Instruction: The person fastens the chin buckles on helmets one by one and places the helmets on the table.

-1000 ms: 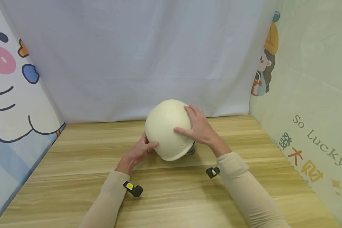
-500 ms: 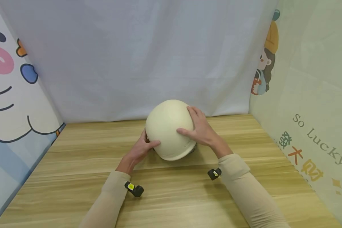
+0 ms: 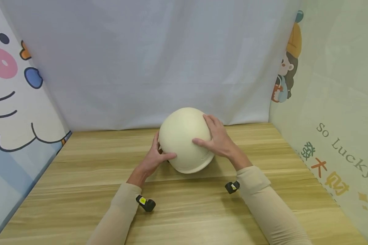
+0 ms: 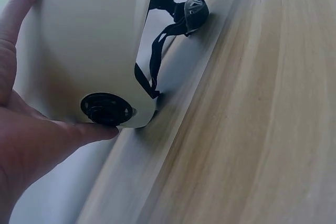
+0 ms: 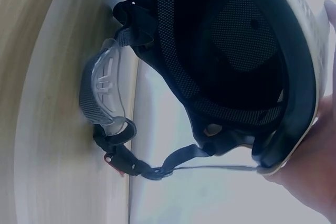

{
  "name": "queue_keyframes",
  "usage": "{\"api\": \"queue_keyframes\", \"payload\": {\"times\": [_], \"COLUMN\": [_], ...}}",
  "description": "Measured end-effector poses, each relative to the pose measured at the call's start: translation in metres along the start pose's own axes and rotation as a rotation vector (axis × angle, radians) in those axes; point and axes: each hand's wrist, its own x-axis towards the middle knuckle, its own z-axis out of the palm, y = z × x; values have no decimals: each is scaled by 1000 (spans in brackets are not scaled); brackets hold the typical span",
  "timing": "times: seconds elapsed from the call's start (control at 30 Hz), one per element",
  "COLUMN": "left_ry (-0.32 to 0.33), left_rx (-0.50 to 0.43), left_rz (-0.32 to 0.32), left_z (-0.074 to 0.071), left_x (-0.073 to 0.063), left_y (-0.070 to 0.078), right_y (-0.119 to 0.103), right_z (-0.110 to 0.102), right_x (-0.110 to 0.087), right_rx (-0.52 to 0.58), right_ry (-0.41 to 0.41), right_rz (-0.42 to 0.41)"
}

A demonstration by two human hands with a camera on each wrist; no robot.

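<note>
A cream safety helmet sits dome up and slightly tilted near the back of the table in the head view. My left hand grips its left side, thumb on the shell and fingers reaching behind. My right hand holds the upper right of the dome with thumb and fingers spread. In the left wrist view, a black round fitting shows on the shell beside the thumb. The right wrist view looks into the helmet's black lining; a chin strap with a clear chin cup hangs out at the table.
The wooden table runs up to a pale grey curtain close behind the helmet. Printed panels stand along both sides, a cartoon one at left and a light green one at right.
Both hands and the helmet have shifted slightly to the right, with the helmet turning a little. The dark strap part seen under its right edge earlier is now hidden in the head view.
</note>
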Motion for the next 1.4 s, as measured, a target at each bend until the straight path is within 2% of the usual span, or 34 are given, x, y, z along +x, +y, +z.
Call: {"api": "queue_keyframes", "payload": {"times": [0.2,0.5,0.77,1.07,1.4], "left_ry": [23,1,19,33,44], "left_rx": [38,-3,46,98,174], "left_rz": [-45,-120,-103,-111,-97], "left_z": [1,0,2,11,17], "left_x": [0,0,1,0,-1], "left_y": [-1,-5,-4,5,9], "right_y": [3,11,17,27,38], "right_z": [3,5,6,9,10], "right_x": [-1,-4,-11,-15,-21], "right_rx": [16,25,92,145,297], "right_ry": [22,-10,-30,-21,-51], "right_rz": [-9,8,38,42,104]}}
